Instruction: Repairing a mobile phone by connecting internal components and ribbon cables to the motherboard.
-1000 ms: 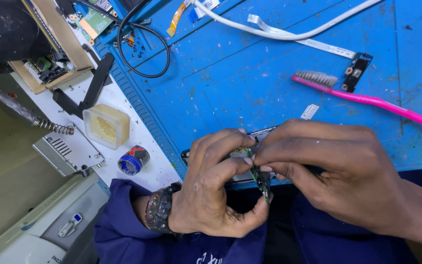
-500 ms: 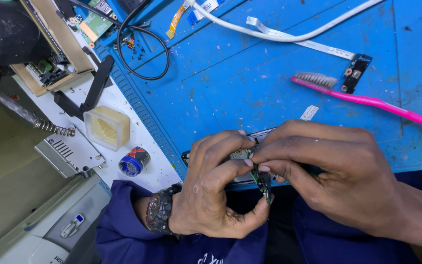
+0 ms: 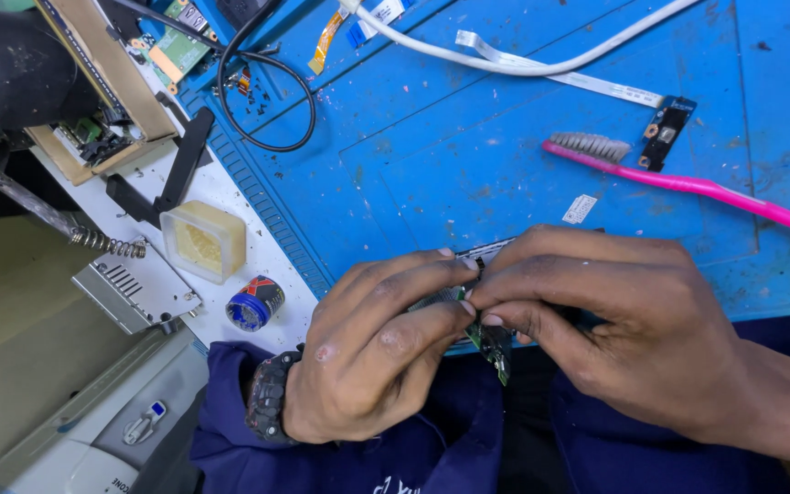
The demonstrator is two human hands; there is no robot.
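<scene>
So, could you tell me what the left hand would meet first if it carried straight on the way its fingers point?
Probably the right hand, whose fingertips already meet the left hand over the small green circuit board.

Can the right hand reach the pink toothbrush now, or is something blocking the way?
Probably yes. The pink toothbrush lies on the blue mat just beyond the right hand, nothing between them; but that hand is pinching the small circuit board.

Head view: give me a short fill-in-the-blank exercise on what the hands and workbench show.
1. Both hands pinch a small green ____ between their fingers.
2. The toothbrush on the blue mat has a ____ handle.
3. A wristwatch sits on the ____ wrist.
4. The small round tin beside the mat has a ____ lid.

Missing words: circuit board; pink; left; blue
</scene>
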